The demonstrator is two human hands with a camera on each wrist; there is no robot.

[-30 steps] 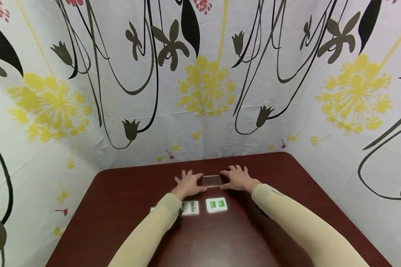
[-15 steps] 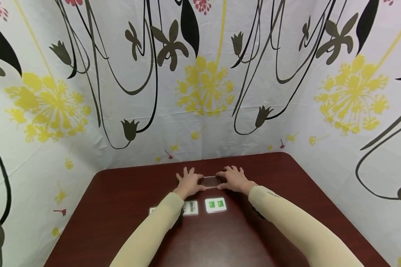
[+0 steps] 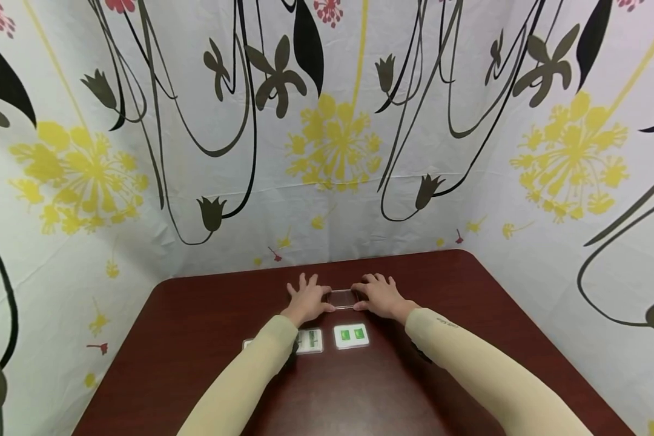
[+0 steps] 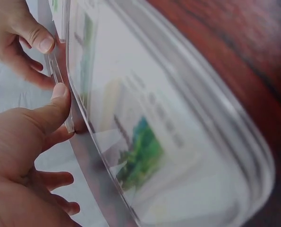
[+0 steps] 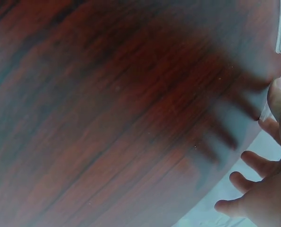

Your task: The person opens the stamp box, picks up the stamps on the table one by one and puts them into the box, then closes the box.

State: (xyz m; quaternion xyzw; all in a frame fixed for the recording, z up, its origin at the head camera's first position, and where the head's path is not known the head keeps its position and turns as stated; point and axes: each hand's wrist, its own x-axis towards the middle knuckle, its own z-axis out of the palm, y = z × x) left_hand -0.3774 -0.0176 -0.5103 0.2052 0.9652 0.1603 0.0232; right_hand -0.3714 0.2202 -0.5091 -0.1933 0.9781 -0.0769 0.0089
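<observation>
A clear rectangular plastic cover (image 3: 342, 299) lies flat near the back of the dark red table. My left hand (image 3: 307, 301) holds its left end between thumb and index finger, the other fingers spread. At the right end my right hand (image 3: 383, 297) grips it the same way. The left wrist view shows the left thumb (image 4: 60, 97) on the cover's near edge, with the right hand (image 4: 24, 45) beyond. In the right wrist view only a corner of the cover (image 5: 268, 111) shows at the right thumb (image 5: 277, 92).
In front of the cover lies a clear-edged white case (image 3: 351, 335) with two green pictures. Left of it, a similar case (image 3: 310, 341) is partly hidden under the left sleeve. A floral cloth (image 3: 327, 230) hangs behind the table's back edge (image 3: 360, 259).
My right hand has come slightly left, onto the cover's right end. The left hand has stayed nearly still at the left end. The cases have not moved.
</observation>
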